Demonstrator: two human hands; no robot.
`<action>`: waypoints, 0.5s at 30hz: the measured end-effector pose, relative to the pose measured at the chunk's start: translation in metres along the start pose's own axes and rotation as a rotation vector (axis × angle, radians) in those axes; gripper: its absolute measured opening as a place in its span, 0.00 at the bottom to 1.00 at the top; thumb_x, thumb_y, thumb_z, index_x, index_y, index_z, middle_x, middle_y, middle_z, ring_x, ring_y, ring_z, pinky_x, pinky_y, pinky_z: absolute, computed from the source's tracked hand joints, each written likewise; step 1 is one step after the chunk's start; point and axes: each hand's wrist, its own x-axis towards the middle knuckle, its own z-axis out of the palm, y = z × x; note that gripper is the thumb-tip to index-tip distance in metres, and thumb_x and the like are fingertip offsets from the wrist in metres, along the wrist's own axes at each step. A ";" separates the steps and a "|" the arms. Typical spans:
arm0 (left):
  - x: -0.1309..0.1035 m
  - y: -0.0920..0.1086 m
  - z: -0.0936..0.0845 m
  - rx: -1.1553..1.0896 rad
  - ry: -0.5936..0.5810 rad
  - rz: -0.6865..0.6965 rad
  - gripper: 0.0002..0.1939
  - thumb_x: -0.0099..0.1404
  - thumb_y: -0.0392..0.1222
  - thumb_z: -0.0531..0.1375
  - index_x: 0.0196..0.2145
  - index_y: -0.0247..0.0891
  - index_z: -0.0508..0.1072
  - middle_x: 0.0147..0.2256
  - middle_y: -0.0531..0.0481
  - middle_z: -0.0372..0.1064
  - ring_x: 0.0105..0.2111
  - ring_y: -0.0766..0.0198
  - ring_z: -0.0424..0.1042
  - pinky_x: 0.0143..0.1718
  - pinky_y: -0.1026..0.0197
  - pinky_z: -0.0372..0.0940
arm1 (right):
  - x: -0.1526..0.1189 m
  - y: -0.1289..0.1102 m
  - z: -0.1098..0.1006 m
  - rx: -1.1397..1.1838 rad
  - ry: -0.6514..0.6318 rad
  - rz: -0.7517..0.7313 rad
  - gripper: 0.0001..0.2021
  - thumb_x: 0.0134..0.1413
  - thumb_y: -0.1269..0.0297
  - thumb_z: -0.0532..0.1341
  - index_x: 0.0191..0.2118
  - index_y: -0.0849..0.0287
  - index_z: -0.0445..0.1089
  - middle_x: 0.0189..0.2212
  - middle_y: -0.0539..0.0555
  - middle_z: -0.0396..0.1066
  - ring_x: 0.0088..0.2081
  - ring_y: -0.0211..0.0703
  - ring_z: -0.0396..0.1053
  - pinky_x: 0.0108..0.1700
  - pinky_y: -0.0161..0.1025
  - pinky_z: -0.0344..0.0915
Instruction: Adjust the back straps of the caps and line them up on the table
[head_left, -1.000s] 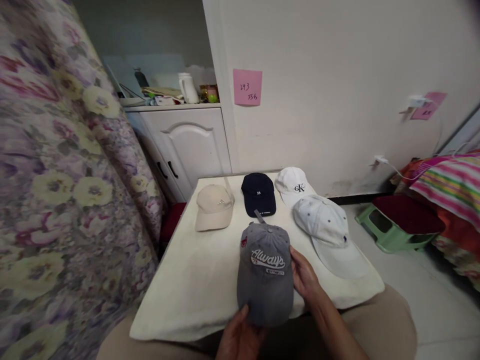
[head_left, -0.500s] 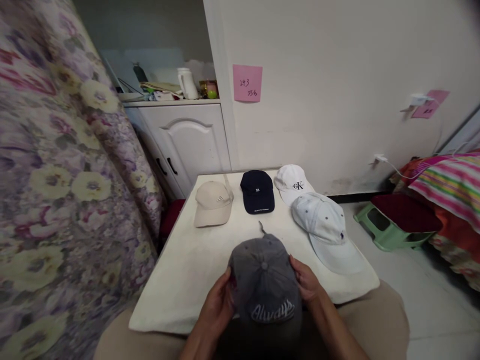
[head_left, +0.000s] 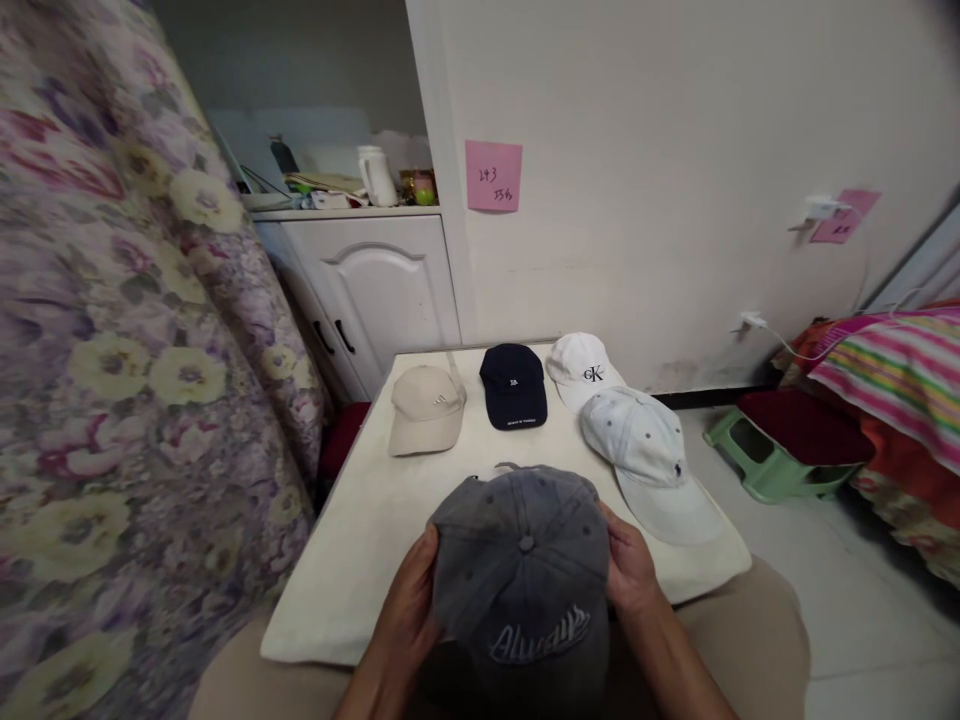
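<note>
A grey baseball cap [head_left: 525, 560] with white "Always" stitching is held over the near edge of the table, its brim toward me. My left hand [head_left: 411, 600] grips its left side, thumb outside and the other fingers hidden. On the opposite side, my right hand [head_left: 628, 562] is closed on the cap's edge. Beyond it lie a beige cap [head_left: 426, 408] at left and a navy cap [head_left: 514, 385] in the middle. To the right, a pale blue cap [head_left: 637, 440] overlaps the brim of a white cap [head_left: 581, 362].
The cream-covered table [head_left: 352, 560] stands against the wall. A floral curtain [head_left: 135, 400] hangs at left, near a white cabinet [head_left: 382, 290]. At right are a green stool [head_left: 772, 470] with a dark red top and a bed with a striped cover [head_left: 892, 365].
The grey cap has been spread wider and raised slightly toward me, with my hands farther apart on its sides. The other caps lie as before; the view has shifted a little.
</note>
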 end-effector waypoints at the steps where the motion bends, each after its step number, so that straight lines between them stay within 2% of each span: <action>1: -0.001 0.003 0.003 0.008 0.005 0.021 0.18 0.60 0.48 0.68 0.47 0.41 0.80 0.45 0.41 0.80 0.57 0.39 0.69 0.58 0.42 0.66 | -0.001 -0.005 0.004 0.018 0.001 -0.020 0.13 0.40 0.51 0.69 0.30 0.52 0.74 0.29 0.55 0.79 0.43 0.62 0.76 0.42 0.56 0.75; 4: -0.002 0.017 0.022 0.077 -0.017 0.129 0.21 0.54 0.50 0.72 0.45 0.39 0.81 0.43 0.42 0.81 0.55 0.40 0.72 0.56 0.46 0.67 | -0.001 -0.030 0.019 0.067 -0.044 -0.076 0.14 0.36 0.53 0.72 0.29 0.52 0.73 0.26 0.53 0.78 0.41 0.60 0.77 0.44 0.54 0.75; 6: -0.004 0.031 0.039 0.151 -0.076 0.221 0.24 0.53 0.52 0.72 0.45 0.37 0.81 0.41 0.42 0.81 0.51 0.41 0.74 0.54 0.48 0.69 | 0.000 -0.052 0.030 0.072 -0.113 -0.127 0.16 0.35 0.52 0.74 0.29 0.54 0.73 0.27 0.54 0.79 0.42 0.60 0.77 0.45 0.53 0.75; 8: -0.006 0.045 0.053 0.230 -0.157 0.310 0.26 0.52 0.55 0.72 0.44 0.35 0.81 0.38 0.41 0.81 0.45 0.44 0.77 0.49 0.50 0.71 | 0.002 -0.071 0.037 0.091 -0.179 -0.197 0.17 0.36 0.50 0.75 0.29 0.54 0.74 0.28 0.54 0.79 0.43 0.58 0.77 0.47 0.51 0.74; 10: -0.008 0.055 0.059 0.327 -0.226 0.357 0.27 0.50 0.56 0.73 0.42 0.34 0.81 0.34 0.42 0.80 0.39 0.47 0.78 0.42 0.53 0.72 | 0.002 -0.082 0.038 0.078 -0.235 -0.256 0.18 0.34 0.50 0.76 0.31 0.54 0.75 0.27 0.54 0.79 0.41 0.58 0.78 0.46 0.50 0.75; 12: -0.011 0.058 0.056 0.451 -0.268 0.319 0.24 0.50 0.54 0.73 0.38 0.33 0.81 0.29 0.44 0.78 0.32 0.53 0.76 0.34 0.59 0.71 | 0.000 -0.081 0.029 0.009 -0.299 -0.244 0.20 0.34 0.53 0.77 0.34 0.56 0.77 0.27 0.55 0.79 0.37 0.56 0.78 0.42 0.47 0.75; 15: -0.017 0.050 0.040 0.625 -0.289 0.136 0.19 0.52 0.52 0.73 0.31 0.32 0.80 0.23 0.49 0.72 0.23 0.64 0.69 0.24 0.67 0.61 | -0.007 -0.065 0.006 -0.132 -0.423 -0.075 0.20 0.38 0.56 0.75 0.38 0.60 0.78 0.29 0.56 0.79 0.32 0.50 0.77 0.35 0.41 0.73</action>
